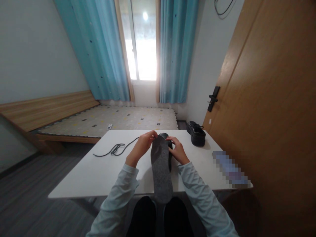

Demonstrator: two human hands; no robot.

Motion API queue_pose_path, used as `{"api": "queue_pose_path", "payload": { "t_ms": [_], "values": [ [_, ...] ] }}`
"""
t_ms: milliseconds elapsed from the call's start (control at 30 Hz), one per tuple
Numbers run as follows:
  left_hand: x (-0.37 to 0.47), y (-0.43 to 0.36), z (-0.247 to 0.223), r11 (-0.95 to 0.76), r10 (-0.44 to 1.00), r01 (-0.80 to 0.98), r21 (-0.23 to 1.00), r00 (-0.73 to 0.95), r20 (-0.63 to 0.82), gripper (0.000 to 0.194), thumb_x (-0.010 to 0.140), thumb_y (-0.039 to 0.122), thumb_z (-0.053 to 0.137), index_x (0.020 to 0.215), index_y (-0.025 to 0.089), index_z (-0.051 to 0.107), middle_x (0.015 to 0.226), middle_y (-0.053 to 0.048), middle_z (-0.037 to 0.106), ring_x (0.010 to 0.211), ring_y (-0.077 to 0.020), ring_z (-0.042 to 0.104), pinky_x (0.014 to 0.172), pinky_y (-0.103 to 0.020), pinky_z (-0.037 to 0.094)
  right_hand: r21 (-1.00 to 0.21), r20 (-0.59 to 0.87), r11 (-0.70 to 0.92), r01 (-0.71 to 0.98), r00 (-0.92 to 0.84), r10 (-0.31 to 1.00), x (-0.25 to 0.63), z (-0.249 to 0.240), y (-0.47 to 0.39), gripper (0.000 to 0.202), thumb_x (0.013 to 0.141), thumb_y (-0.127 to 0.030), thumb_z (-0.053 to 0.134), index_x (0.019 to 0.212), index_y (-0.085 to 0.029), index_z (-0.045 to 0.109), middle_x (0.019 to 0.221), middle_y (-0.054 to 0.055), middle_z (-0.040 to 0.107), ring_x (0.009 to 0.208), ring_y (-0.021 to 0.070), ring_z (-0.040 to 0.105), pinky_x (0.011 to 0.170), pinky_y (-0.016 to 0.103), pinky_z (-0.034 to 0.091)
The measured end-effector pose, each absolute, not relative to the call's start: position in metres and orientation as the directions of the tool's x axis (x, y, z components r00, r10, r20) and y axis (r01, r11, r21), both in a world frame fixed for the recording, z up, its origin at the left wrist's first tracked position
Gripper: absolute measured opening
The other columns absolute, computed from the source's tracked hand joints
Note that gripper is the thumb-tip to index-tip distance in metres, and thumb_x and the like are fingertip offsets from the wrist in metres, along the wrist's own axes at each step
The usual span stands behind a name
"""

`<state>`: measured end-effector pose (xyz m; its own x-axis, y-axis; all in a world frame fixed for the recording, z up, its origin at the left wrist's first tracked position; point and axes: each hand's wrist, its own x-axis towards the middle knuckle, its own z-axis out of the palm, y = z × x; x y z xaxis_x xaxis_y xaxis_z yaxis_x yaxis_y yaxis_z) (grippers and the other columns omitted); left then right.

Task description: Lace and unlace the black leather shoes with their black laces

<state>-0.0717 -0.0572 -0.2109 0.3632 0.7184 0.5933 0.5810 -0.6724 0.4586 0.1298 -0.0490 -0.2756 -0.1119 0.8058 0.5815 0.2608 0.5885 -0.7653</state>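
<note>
A long grey insole (161,171) extends from the table toward my lap, its near end overhanging the table's front edge. Beneath and behind it is a black shoe (170,161), mostly hidden by the insole. My left hand (147,141) is closed, with its fingertips pinching the far left edge of the insole. On the other side, my right hand (179,151) curls its fingers and thumb against the shoe's right side, close to the insole's edge. A dark shoelace (116,149) lies loosely looped on the table, one end running behind my left hand.
A second black shoe (197,133), laced, stands at the white table's (81,181) back right. A blurred flat item (230,169) lies near the right edge. Beyond are a bed (138,117) with a small white object (109,126), blue curtains, and a wooden door (271,108) at right.
</note>
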Motion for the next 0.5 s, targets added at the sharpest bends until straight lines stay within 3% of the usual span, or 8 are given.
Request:
{"api": "queue_pose_path", "payload": {
  "t_ms": [267, 500],
  "values": [
    [-0.053, -0.064, -0.211, -0.773, 0.630, 0.479, 0.416, 0.510, 0.585, 0.024, 0.083, 0.004, 0.042, 0.079, 0.016, 0.063, 0.085, -0.003, 0.063, 0.076, -0.0114, 0.059, 0.072, -0.021, 0.045, -0.692, 0.643, 0.618, 0.372, -0.071, 0.763, 0.128, -0.275, -0.046, 0.024, 0.070, -0.009, 0.055, 0.089, -0.021, 0.064, 0.102, 0.007, 0.065, 0.100, 0.0227, 0.058, 0.092, 0.041, 0.045],
    [-0.039, -0.064, -0.211, -0.777, 0.628, 0.566, 0.276, 0.661, 0.411, 0.024, 0.081, 0.003, 0.046, 0.083, 0.017, 0.066, 0.085, -0.003, 0.067, 0.078, -0.0137, 0.062, 0.073, -0.022, 0.047, -0.693, 0.651, 0.612, 0.381, -0.036, 0.758, 0.126, -0.276, -0.042, 0.012, 0.075, -0.016, 0.057, 0.081, -0.020, 0.067, 0.095, 0.007, 0.069, 0.093, 0.0222, 0.063, 0.086, 0.039, 0.051]
  ]
}}
